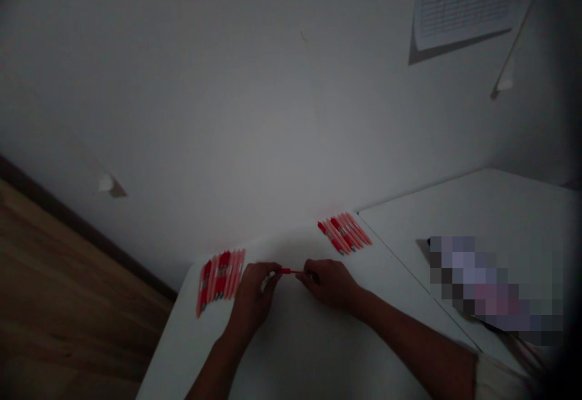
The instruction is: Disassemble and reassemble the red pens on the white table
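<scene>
Red pen (289,271) ends hidden in left hand (253,296), right hand (330,283); side-table object (493,285) pixelated.

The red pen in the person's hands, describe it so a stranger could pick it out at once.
On the white table against the wall, two bunches of red pens lie apart. Just below the gap between them, one red pen spans between the left hand and the right hand. It is the only pen held, not lying in a bunch.

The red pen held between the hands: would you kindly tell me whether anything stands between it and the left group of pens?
Yes, the left hand does: it grips the left end of the red pen and lies directly between it and the group of red pens.
</scene>
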`<state>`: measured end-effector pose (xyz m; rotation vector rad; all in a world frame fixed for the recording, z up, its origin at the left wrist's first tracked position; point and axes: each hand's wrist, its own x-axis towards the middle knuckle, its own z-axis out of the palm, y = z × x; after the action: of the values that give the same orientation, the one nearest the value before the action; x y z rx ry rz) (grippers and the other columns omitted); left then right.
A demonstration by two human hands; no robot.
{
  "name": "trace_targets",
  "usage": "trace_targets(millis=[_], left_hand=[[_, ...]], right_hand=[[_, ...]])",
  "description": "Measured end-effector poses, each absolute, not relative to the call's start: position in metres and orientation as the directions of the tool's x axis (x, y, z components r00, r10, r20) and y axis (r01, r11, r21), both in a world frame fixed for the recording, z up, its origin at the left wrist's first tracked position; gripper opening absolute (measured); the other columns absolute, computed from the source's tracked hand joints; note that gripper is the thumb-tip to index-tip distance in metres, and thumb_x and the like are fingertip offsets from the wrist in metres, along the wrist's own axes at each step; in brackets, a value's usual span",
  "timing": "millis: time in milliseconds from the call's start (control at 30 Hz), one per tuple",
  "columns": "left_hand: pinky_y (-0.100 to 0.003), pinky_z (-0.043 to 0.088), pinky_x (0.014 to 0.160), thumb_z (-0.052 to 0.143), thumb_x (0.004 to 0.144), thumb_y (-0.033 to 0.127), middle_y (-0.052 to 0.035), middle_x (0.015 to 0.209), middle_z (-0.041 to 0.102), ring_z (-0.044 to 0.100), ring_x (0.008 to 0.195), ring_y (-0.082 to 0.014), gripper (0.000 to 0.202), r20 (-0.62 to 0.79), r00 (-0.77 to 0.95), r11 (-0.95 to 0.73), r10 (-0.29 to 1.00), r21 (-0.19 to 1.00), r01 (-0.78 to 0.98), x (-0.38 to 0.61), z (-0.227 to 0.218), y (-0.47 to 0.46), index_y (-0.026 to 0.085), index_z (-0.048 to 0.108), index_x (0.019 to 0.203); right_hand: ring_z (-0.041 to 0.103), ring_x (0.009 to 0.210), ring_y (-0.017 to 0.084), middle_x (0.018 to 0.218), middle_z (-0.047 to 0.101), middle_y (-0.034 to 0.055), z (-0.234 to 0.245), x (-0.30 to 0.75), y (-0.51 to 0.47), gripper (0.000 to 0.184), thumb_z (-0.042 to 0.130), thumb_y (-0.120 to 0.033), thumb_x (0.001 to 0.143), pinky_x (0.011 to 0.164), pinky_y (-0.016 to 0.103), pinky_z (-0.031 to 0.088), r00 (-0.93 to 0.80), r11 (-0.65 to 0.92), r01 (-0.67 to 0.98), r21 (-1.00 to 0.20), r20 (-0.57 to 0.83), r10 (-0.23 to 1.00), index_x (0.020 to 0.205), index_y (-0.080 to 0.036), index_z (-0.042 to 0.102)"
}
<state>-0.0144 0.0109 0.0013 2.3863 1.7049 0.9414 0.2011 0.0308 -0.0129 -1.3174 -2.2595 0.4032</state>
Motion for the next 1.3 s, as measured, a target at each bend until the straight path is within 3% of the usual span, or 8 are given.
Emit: trace_targets(millis=[467,667,867,1300], left_hand=[[-0.036,0.05,0.071,0.048,0.087,0.036,-0.0066,0.096,0.068,0.062,0.079,-0.0212,0.026,0.481,-0.014,-0.228,0.877,0.442,0.868,-0.021,0.005,0.016,0.021,0.064,0.101],[-0.038,0.048,0.072,0.049,0.086,0.039,-0.0085,0.09,0.066,0.06,0.074,-0.023,0.03,0.468,-0.163,-0.036,0.869,0.389,0.921,-0.028,0.006,0.014,0.018,0.067,0.096],[-0.04,0.047,0.083,0.049,0.084,0.031,-0.009,0.098,0.068,0.062,0.093,-0.027,0.024,0.424,-0.106,-0.025,0.899,0.294,0.956,-0.032,-0.002,0.012,0.021,0.068,0.096],[-0.04,0.045,0.085,0.047,0.085,0.029,-0.0105,0.098,0.071,0.064,0.093,-0.0267,0.029,0.395,-0.04,-0.042,0.918,0.198,0.979,-0.033,-0.007,0.014,0.018,0.07,0.098]], right_hand=[[0.058,0.064,0.013,0.074,0.067,0.0021,-0.016,0.202,0.035,0.032,0.043,-0.046,0.093,0.056,0.024,0.027,-0.342,0.436,0.745,-0.506,0.272,0.9,0.084,-0.021,0.06],[0.058,0.063,0.013,0.074,0.067,0.0025,-0.017,0.202,0.035,0.032,0.043,-0.046,0.093,0.054,0.024,0.026,-0.336,0.43,0.746,-0.509,0.269,0.903,0.083,-0.02,0.06],[0.059,0.064,0.013,0.074,0.066,0.0025,-0.015,0.201,0.034,0.033,0.043,-0.046,0.093,0.055,0.024,0.027,-0.344,0.427,0.749,-0.507,0.254,0.904,0.084,-0.02,0.06],[0.059,0.064,0.014,0.074,0.067,0.0025,-0.018,0.201,0.034,0.033,0.042,-0.047,0.093,0.054,0.024,0.026,-0.354,0.46,0.744,-0.485,0.297,0.887,0.083,-0.02,0.059]])
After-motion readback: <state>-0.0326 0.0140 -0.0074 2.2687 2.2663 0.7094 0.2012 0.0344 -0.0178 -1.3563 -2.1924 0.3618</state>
